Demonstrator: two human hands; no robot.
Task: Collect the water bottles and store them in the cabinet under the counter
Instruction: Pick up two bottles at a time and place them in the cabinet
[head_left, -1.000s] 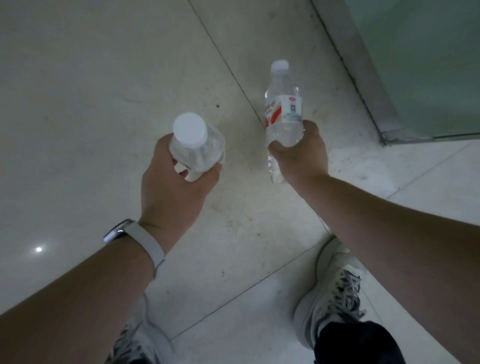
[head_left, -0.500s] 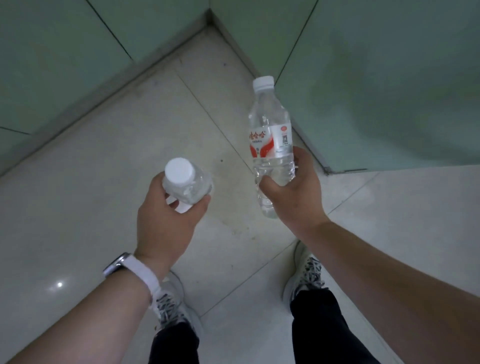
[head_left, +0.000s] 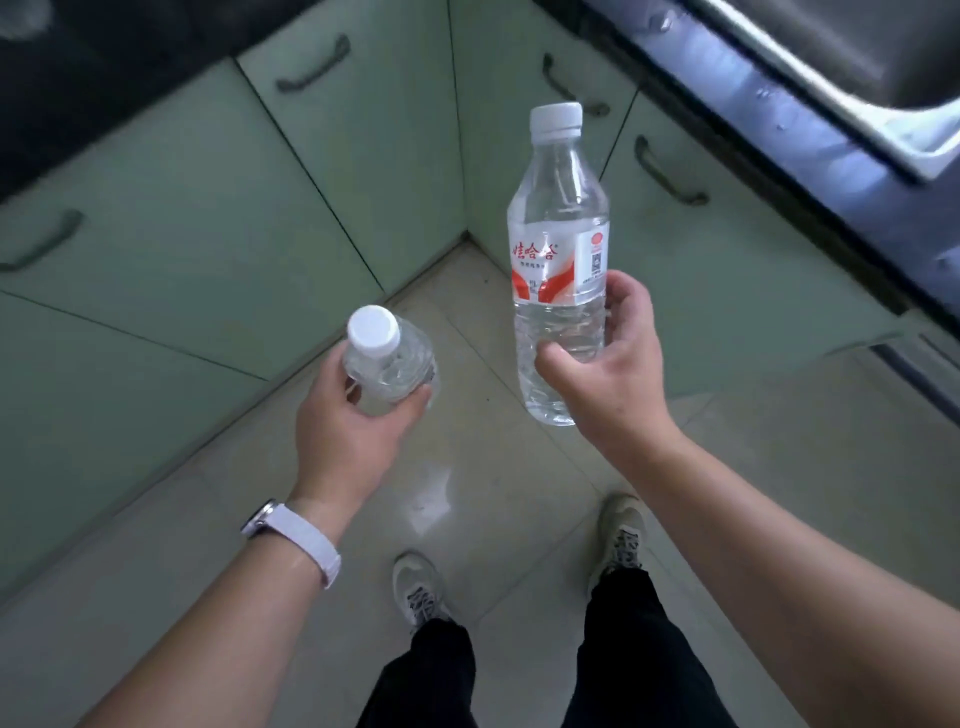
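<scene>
While both arms reach forward, left hand (head_left: 345, 434) grips one bottle (head_left: 387, 361), right hand (head_left: 610, 364) another (head_left: 558, 260) (upright).

Home kitchen: pale green cabinet doors (head_left: 208, 223) with dark handles meeting in corner, steel sink (head_left: 852, 67) upper right, tiled floor (head_left: 467, 493).

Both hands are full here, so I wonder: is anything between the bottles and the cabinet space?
Yes: the green cabinet doors ahead are all shut, and left hand and right hand each grip a bottle.
</scene>
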